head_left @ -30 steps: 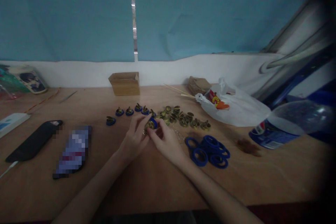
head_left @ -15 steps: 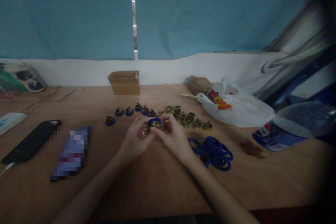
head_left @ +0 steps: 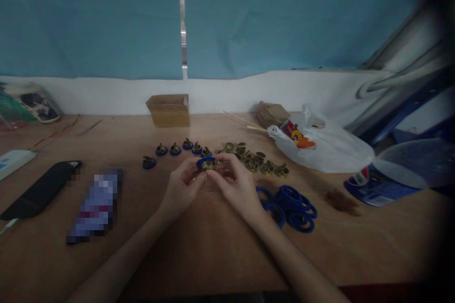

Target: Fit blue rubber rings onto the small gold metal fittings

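Nearer the camera than the box point(head_left: 171, 116), left hand point(head_left: 183, 182) and right hand point(head_left: 234, 180) pinch a blue-rimmed metal piece point(head_left: 206, 164) between thumbs and fingers, probably to steady something small from both sides. Similar rimmed pieces point(head_left: 161, 150) sit just in front of the box, bare metal pieces point(head_left: 251, 164) and blue rings point(head_left: 284, 202) to its right and nearer, likely sorted for reach

Cardboard box point(head_left: 171, 112) by the wall — white plastic bag point(head_left: 329, 144) right, black phone point(head_left: 40, 191) left.
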The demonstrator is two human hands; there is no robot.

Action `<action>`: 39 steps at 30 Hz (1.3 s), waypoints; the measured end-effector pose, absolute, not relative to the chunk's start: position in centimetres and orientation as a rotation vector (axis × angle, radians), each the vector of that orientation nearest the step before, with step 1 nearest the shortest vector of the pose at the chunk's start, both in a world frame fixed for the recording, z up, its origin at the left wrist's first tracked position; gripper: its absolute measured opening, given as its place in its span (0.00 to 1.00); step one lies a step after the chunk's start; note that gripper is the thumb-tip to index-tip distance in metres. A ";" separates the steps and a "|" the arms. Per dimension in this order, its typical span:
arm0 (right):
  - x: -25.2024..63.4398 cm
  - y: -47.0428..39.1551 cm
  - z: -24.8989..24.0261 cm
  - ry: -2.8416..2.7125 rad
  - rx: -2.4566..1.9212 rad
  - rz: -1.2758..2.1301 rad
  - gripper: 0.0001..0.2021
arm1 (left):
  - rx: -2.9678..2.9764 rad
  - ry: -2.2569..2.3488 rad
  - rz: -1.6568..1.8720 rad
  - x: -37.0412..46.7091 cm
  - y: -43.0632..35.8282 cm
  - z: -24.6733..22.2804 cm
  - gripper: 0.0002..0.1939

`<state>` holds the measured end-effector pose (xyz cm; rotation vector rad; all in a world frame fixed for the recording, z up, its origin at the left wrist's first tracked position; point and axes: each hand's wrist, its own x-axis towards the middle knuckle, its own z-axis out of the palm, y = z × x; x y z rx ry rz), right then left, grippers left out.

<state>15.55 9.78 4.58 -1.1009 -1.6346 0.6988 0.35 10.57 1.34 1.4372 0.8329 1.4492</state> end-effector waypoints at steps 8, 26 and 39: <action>15.4 9.7 4.0 -1.640 -1.089 0.602 0.11 | 1.508 0.794 1.376 0.0 10.5 1.4 0.18; 15.4 9.9 3.7 -1.692 -1.101 0.608 0.06 | 1.445 0.781 1.339 0.5 10.3 1.5 0.21; 15.8 10.5 3.9 -1.783 -1.044 0.721 0.03 | 1.515 0.794 1.312 0.2 10.7 1.3 0.20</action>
